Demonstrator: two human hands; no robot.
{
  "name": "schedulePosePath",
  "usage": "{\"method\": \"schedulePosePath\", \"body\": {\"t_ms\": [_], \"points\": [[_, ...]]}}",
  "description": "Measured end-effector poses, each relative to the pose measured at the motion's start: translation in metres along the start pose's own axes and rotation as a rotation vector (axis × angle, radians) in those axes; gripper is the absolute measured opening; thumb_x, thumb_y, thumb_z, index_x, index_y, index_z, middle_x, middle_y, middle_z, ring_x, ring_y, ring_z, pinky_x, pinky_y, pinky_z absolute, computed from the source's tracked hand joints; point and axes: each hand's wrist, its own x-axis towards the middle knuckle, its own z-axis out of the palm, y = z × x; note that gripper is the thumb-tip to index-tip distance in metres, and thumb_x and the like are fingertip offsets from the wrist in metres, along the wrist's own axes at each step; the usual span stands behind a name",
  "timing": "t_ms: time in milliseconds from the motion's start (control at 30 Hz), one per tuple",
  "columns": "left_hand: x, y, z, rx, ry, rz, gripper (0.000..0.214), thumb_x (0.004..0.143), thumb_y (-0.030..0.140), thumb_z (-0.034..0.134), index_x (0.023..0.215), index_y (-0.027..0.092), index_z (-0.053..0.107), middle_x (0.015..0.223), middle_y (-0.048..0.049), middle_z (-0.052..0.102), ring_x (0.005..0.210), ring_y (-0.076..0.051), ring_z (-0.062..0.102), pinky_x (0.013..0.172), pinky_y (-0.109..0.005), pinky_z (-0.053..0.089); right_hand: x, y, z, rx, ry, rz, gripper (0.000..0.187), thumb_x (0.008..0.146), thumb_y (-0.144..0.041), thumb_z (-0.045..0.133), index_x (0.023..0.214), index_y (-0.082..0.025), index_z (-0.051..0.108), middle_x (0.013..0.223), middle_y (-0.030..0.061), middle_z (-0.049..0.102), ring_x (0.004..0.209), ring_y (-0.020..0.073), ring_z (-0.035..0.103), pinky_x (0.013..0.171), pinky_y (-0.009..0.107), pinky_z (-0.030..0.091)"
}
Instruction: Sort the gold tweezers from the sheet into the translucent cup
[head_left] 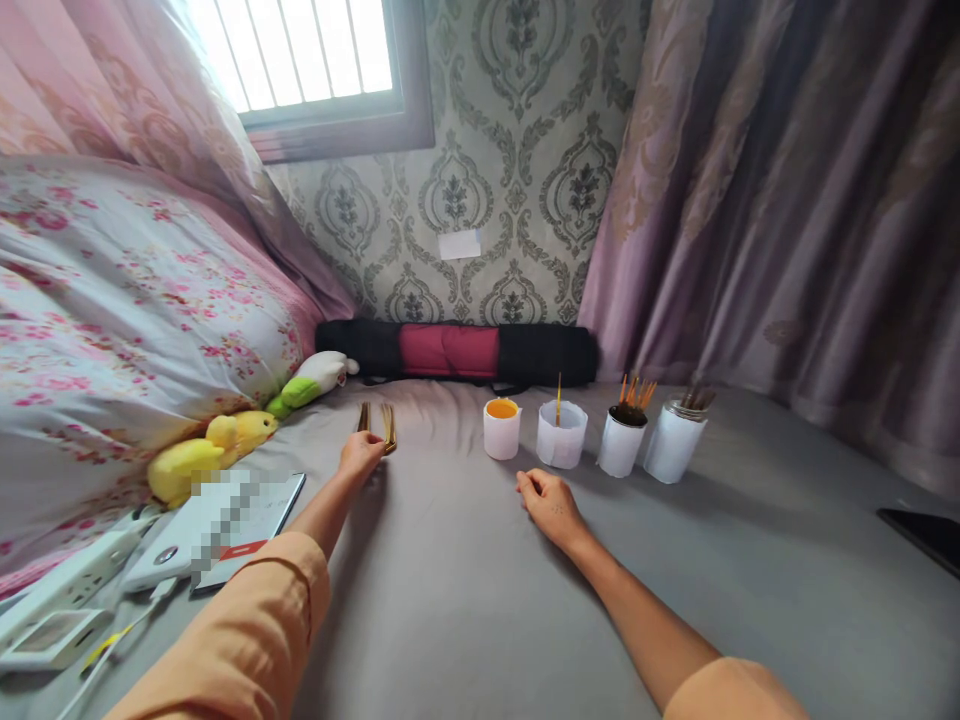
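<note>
So the left hand [362, 453] is the one to look at. Its fingertips are right up against the near end of a slim gold-coloured bundle of shiny, narrow pieces [388, 425], and the bundle stretches away from that grip, long axis pointing roughly toward the wall. I honestly can't tell if the fingers are pinching it or just touching, since the hand covers that end. The left hand is way closer to it than the right hand [551, 505], which is off to the other side, fingers curled closed with nothing visible poking out.

Looks-wise, the bundle is thin and metallic-looking, split into a few narrow strands, brighter at the near end. A second, darker gold slim bundle [364, 415] sits just left of it, lined up about the same way, its near end behind the hand. Both are on the grey fabric sheet [450, 600], well left of the white-wrapped round cup with an orange inside [502, 438]. Too small to say exactly what the pieces are, sorry.
</note>
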Motion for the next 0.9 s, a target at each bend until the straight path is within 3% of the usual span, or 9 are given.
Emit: {"method": "schedulePosePath", "body": {"t_ms": [267,900], "points": [[0.010,0.001,0.003,0.128,0.028,0.091,0.011,0.058,0.022,0.058,0.064,0.015,0.063,0.063,-0.0071,0.063,0.066,-0.020,0.059,0.054,-0.025,0.038,-0.001,-0.001,-0.001,-0.002,-0.015,0.002,0.041,0.081,-0.046,0.034,0.067,-0.017,0.059,0.055,0.0009,0.057,0.051,0.0109,0.048,0.049,0.020,0.031],[0.021,0.003,0.007,0.204,0.013,0.092,0.011,0.055,0.025,0.063,0.060,0.015,0.063,0.059,-0.0072,0.064,0.067,-0.022,0.060,0.056,-0.025,0.040,-0.001,-0.006,-0.003,-0.010,-0.012,0.015,0.039,0.081,-0.044,0.035,0.066,-0.017,0.060,0.056,0.0015,0.059,0.050,0.0109,0.048,0.049,0.020,0.031]]}}
